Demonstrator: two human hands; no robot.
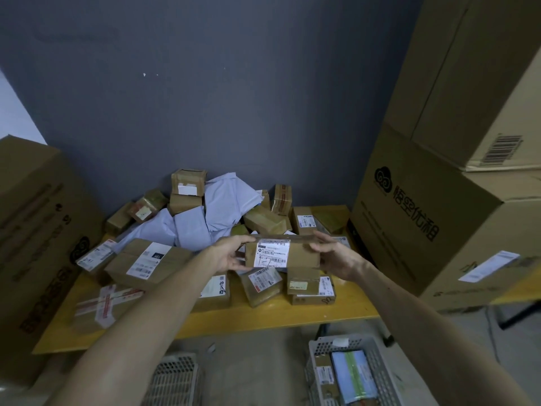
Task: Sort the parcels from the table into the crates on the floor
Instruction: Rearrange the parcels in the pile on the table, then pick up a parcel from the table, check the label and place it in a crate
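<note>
Between the two hands, raised above the yellow table [263, 319], is one small brown parcel [295, 253] with a white label facing up; the left hand [231, 254] grips its left end and the right hand [333, 257] grips its right end, fingers curled round the edges. Beneath and beyond the hands lies a heap of boxes and pale mailer bags [216, 212], too jumbled to count. Nearer than the hands, two crates stand on the floor: the left crate [175, 379] and the right crate [377, 367], which holds a few parcels.

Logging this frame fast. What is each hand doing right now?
Left hand: fingers grip the left end of the labelled parcel.
Right hand: fingers grip its right end.
</note>
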